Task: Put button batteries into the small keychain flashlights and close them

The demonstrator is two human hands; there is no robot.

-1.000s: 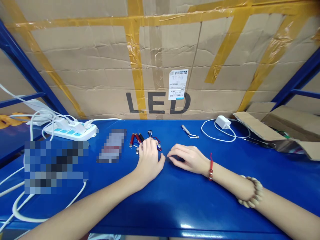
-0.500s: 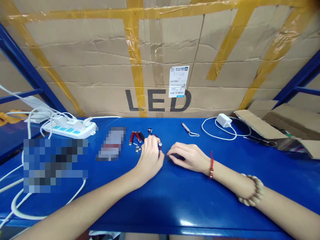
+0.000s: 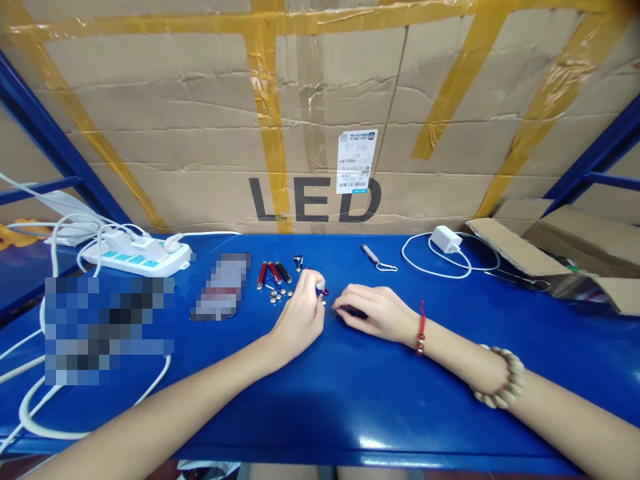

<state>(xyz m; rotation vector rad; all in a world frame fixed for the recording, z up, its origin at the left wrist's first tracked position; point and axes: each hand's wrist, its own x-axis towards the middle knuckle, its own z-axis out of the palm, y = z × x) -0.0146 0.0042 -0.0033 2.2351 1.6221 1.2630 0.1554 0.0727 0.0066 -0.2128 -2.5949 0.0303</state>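
Observation:
My left hand [image 3: 300,315] rests on the blue table [image 3: 350,400] with its fingers pinched round a small blue keychain light [image 3: 320,288] that has a red clip. My right hand [image 3: 373,310] lies just to its right, palm down, fingers curled over something dark that I cannot make out. Just left of my left hand lie red and black tubes [image 3: 273,272] and several small button cells [image 3: 280,293]. A small metal part [image 3: 299,261] sits behind them.
A silver keychain light [image 3: 373,256] and a white charger with coiled cable [image 3: 445,240] lie farther back. A white power strip [image 3: 140,257] with plugs sits at the left, a blurred flat item [image 3: 223,287] beside it. An open cardboard box [image 3: 560,257] is at right; a taped carton [image 3: 320,113] forms the back wall.
My left hand has slid right off the pile of parts and picked up the small blue light. The tubes and button cells are now uncovered. My right hand has barely moved.

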